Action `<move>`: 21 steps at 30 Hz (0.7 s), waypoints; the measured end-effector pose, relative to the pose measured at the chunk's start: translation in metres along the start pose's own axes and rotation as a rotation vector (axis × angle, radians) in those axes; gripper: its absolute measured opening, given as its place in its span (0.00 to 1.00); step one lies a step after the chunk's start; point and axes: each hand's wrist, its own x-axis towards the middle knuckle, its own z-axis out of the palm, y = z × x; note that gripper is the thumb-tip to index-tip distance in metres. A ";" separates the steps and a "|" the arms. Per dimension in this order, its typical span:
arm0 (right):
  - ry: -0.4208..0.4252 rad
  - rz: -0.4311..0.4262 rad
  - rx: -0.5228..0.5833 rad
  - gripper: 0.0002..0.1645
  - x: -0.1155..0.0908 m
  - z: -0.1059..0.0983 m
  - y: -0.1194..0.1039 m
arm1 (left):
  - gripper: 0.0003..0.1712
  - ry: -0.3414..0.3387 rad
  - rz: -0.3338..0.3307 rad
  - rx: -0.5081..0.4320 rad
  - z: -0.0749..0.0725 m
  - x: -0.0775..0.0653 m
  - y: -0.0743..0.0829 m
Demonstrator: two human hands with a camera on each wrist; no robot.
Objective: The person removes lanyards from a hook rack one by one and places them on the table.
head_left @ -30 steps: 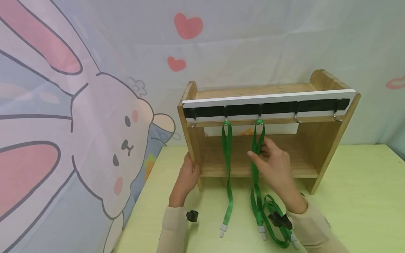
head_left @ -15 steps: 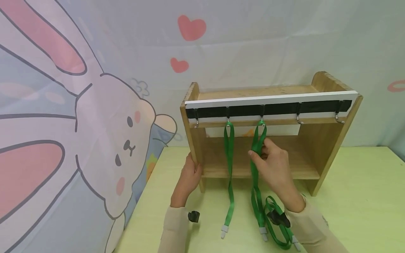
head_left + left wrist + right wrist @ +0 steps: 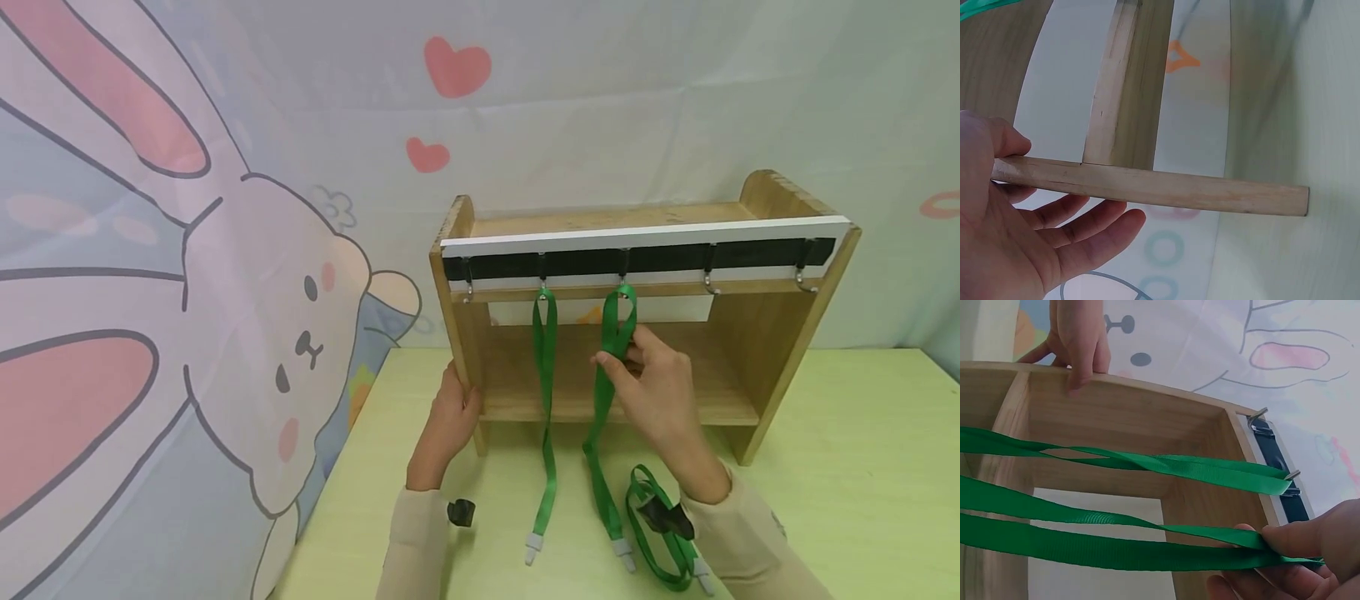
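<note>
Your R grip (image 3: 660, 383) pinches the green lanyard (image 3: 601, 408), apparently looped on mid hook (image 3: 622, 280), rack (image 3: 787, 350) top front edge; L grip (image 3: 450, 417) clasps rack's left edge. Prob. straightening step; next, let go, prob.

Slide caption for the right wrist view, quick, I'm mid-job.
Right grip pinches one green lanyard beside a second lanyard on a hook; left grip holds the wooden shelf.

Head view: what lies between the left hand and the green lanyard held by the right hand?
Another green lanyard, hanging from a hook, lies between the left hand and the held lanyard, with the wooden shelf behind. The head view shows this.
</note>
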 end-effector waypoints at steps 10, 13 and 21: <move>-0.023 -0.029 0.056 0.07 -0.008 0.001 0.006 | 0.36 0.003 0.005 0.009 -0.002 0.002 -0.001; -0.018 -0.028 0.095 0.07 -0.010 -0.001 0.005 | 0.36 0.001 0.003 0.003 -0.002 0.002 0.000; -0.020 -0.040 0.119 0.07 -0.018 -0.002 0.008 | 0.37 -0.010 -0.012 0.008 0.000 0.001 -0.001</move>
